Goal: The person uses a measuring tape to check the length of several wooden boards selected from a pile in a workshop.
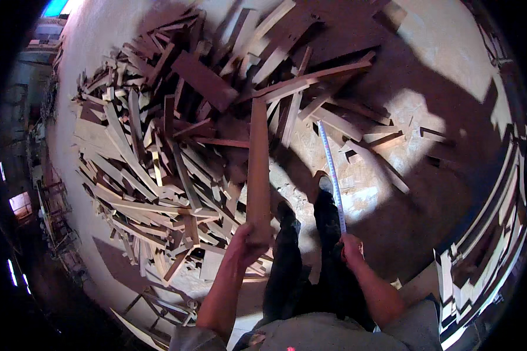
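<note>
Remote feed: I'm watching the left hand (253, 237) holding a brown board (259, 164) upright in view, fingers clamping its near end, by the right edge of the wood pile (152, 193) on the floor (468, 64). The right hand (351, 248) is gripping an extended tape measure (330, 167), fingers closing around its near end. I'm judging two risks: the thin blade buckling if tilted, the board's far end snagging offcuts if swung left.

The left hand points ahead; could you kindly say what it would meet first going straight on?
Beyond the board it holds, the left hand would probably meet the wood pile near the long brown strip, though depth is unclear.
</note>
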The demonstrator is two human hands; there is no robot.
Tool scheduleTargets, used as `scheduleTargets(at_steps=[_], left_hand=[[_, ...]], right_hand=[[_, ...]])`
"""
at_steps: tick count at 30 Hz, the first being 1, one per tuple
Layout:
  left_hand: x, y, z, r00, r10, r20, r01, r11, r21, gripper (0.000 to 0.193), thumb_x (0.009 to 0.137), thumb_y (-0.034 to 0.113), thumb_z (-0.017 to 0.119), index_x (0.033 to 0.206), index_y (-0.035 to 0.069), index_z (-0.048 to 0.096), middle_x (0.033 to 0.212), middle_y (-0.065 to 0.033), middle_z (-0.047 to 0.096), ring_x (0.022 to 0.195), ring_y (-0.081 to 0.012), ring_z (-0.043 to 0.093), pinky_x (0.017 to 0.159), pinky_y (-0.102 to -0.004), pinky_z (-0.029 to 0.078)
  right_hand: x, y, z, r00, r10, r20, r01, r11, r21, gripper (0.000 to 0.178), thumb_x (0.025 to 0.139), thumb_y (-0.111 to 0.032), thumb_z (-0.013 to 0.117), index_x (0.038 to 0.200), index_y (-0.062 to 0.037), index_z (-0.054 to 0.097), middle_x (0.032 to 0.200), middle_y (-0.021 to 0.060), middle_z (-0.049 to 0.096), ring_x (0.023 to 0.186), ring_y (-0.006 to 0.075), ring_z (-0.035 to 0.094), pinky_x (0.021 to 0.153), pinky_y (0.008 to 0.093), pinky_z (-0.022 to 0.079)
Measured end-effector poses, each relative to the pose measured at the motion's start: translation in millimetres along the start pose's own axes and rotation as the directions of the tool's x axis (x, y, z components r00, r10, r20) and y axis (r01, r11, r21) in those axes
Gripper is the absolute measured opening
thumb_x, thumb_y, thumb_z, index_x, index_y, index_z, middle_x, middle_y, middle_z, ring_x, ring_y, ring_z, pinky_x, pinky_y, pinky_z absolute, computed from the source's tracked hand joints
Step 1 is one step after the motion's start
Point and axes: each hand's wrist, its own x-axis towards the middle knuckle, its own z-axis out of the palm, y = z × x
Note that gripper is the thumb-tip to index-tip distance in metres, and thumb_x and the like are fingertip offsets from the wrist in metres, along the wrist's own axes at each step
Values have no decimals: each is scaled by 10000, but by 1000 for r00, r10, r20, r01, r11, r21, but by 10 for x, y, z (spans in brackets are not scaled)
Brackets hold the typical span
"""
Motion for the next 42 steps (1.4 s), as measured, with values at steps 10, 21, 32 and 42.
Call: scheduleTargets(at_steps=[10,21,32,42], left_hand=[[-1657,-54,424,971,-50,233,-67,882,466,1017,569,540,832,1304,-40,436,1081,-144,624,934,-248,641,798,-381,547],[-2591,-55,914,836,-235,496,-246,647,721,998,570,630,812,1229,-62,523,1093,-97,636,957,-194,639,813,-324,527],[-2834,-1028,1379,797,-311,517,-304,534,789,1054,613,573,785,1352,-66,389,1050,-147,618,828,-200,623,683,-335,509],[-2654,-2487,1610,531,-521,669,-210,684,699,986,745,488,674,1451,-49,243,940,-163,577,726,-251,596,609,-339,496]], right_hand=[[-912,-417,-273,963,-256,-90,269,857,440,251,882,-319,587,789,-90,630,627,65,581,532,169,569,506,328,456],[-2680,-860,-631,935,-316,-160,332,630,702,276,933,-246,483,794,-21,559,694,125,598,568,237,592,537,381,505],[-3300,-257,-1305,910,-363,-199,310,278,909,320,962,-274,497,789,-24,595,702,143,639,532,201,586,495,338,491],[-3673,1169,-2083,901,-265,-342,384,125,915,255,933,-243,501,785,-42,549,667,159,610,523,251,589,466,351,495]])
